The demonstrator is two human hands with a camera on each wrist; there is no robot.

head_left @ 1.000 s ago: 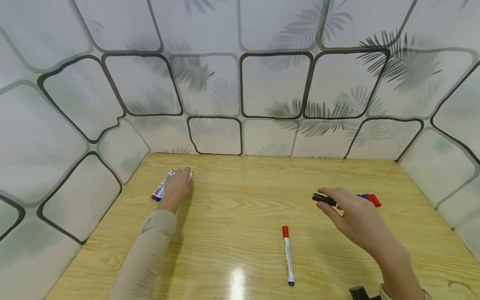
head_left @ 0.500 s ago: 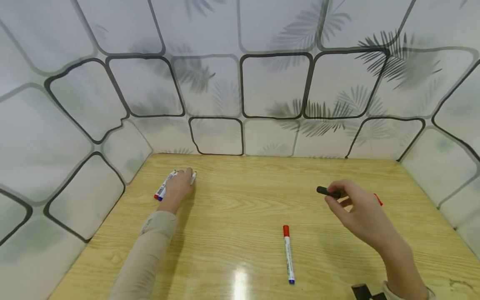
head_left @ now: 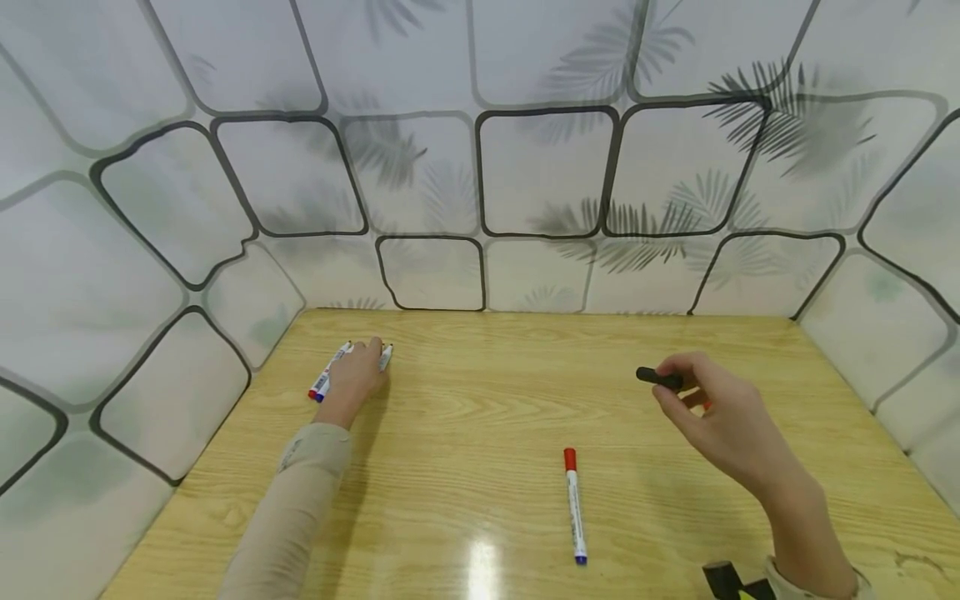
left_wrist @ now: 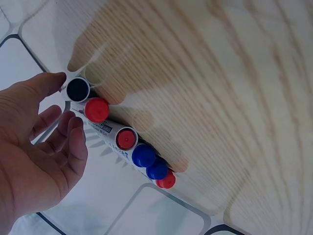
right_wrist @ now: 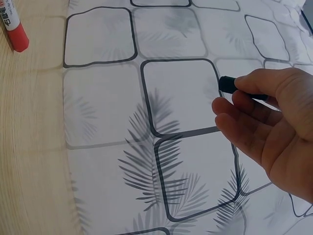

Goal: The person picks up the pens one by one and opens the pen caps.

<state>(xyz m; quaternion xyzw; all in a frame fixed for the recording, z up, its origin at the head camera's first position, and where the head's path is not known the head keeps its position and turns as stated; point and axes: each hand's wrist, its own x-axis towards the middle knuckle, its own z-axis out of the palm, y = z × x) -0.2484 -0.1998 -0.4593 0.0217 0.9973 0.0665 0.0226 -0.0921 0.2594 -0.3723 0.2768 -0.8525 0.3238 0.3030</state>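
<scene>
On the table's left side my left hand (head_left: 358, 377) rests over a row of white-bodied markers (head_left: 326, 382) with red and blue ends. In the left wrist view its thumb tip touches a black-ended marker (left_wrist: 78, 89) at the row's end, beside a red-ended one; the fingers curl loosely. Whether they pinch it cannot be told. My right hand (head_left: 723, 421) pinches a short black cylinder (head_left: 658, 378) between thumb and index finger, raised over the table. Part of it is hidden by the fingers. Between the hands lies a white marker (head_left: 575, 508) with a red cap and blue end.
The wooden table (head_left: 465, 400) meets a pale patterned wall covering (head_left: 420, 183) at the back and sides. A small red-orange bit (head_left: 707, 405) shows behind the right hand's fingers. A black strap piece (head_left: 723, 579) sits by the right wrist.
My right hand has shifted slightly right and upward with the black cylinder, and now covers most of the red and blue ends behind it. The left hand stays on the markers.
</scene>
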